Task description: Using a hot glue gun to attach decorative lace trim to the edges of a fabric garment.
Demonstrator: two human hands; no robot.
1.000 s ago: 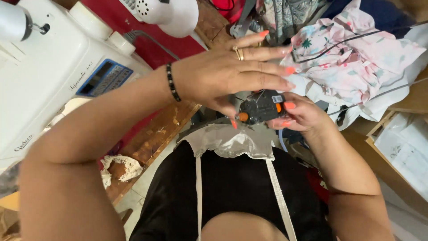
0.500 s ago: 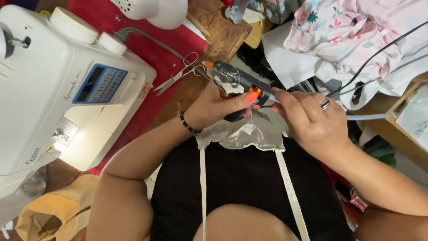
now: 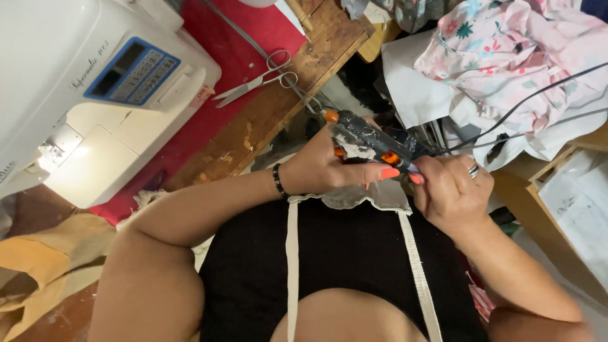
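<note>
— Glue gun [image 3: 370,142], is that what the person has up at the chest?

— Yes, black with an orange tip and trigger. Start close in: a black garment [image 3: 348,253] with two white straps [image 3: 292,253] lies against the body, and a pale lace trim [image 3: 354,196] sits at its top edge. Just above the trim, the left hand [image 3: 323,168] is closed round the gun's body, thumb along the side.

— And the other one?

— The right hand [image 3: 453,193] is curled narrow, fingertips pinching the gun's rear end near the trigger. Whether it grips the gun itself or something fed into it, I cannot tell.

— So gluing has begun?

— I'd judge not; the nozzle points away toward the wooden table [image 3: 278,107], not at the lace. It looks like readying the tool. The next move would call for turning the tip down to the trim and keeping fingers off the hot end.

— Anything beyond?

— Scissors [image 3: 259,79] lie on the table, a white sewing machine [image 3: 95,95] stands on the left, and floral fabric [image 3: 506,57] is heaped on the right, with a dark cable [image 3: 525,98] across it
</note>
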